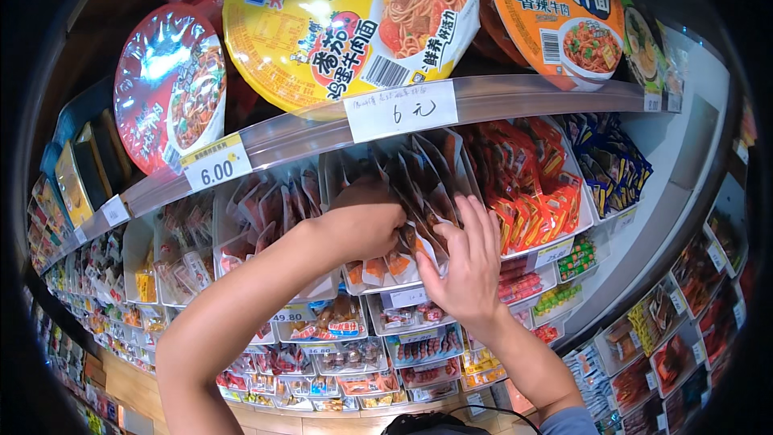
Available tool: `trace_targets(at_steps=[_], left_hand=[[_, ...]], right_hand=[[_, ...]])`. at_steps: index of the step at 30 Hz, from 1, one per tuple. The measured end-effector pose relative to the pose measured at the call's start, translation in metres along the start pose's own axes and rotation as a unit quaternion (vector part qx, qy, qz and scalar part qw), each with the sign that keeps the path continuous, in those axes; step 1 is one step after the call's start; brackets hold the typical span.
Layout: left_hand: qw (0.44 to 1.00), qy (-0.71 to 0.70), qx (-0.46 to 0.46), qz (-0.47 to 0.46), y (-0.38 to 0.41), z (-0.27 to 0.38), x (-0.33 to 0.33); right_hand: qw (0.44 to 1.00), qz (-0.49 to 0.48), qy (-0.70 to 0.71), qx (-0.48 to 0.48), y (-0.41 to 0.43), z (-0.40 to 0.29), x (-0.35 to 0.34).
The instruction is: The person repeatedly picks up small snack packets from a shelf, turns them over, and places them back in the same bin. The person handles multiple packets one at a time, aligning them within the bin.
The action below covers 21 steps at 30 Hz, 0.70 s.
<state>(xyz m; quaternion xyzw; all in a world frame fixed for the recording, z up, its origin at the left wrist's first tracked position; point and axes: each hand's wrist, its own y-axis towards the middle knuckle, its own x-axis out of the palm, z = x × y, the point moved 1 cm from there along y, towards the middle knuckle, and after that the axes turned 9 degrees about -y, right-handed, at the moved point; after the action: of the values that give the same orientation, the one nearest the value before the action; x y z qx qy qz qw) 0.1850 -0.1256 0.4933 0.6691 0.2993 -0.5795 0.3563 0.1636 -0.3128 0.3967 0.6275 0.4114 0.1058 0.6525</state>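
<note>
A white plastic bin (377,289) holds snack packets (416,166) standing on edge, dark brown with pale and orange parts. My left hand (368,217) reaches down into this bin, its fingers curled among the packets and partly in shadow. Whether those fingers grip a packet is hidden. Over the bin's right side is my right hand (465,254), fingers spread. Its thumb and forefinger touch the packets at the front, while the other fingertips rest near the bin's right wall.
Just above my hands runs a clear shelf edge (302,136) with price tags, bearing yellow (290,30), orange (537,12) and red (157,84) instant-noodle bowls. Neighbouring bins hold red-orange packets (537,211) and blue packets (613,163). More snack bins (423,344) step down below.
</note>
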Motion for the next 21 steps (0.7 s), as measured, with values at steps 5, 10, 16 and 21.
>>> trace_targets(at_steps=[5, 10, 16, 21], left_hand=[[0.996, 0.034, 0.074, 0.041, 0.010, -0.009, 0.009], [0.995, -0.007, 0.102, -0.021, 0.009, -0.013, 0.004], [0.985, 0.014, 0.166, -0.051, 0.016, -0.008, -0.003], [0.940, 0.132, 0.300, -0.092, 0.015, 0.000, -0.002]], right_hand=[[0.997, 0.056, 0.019, -0.046, -0.002, 0.004, 0.001], [0.999, 0.021, -0.001, -0.025, 0.002, 0.000, -0.009], [1.000, 0.017, 0.001, -0.012, 0.003, 0.003, -0.008], [1.000, 0.008, 0.015, -0.009, 0.005, 0.005, -0.006]])
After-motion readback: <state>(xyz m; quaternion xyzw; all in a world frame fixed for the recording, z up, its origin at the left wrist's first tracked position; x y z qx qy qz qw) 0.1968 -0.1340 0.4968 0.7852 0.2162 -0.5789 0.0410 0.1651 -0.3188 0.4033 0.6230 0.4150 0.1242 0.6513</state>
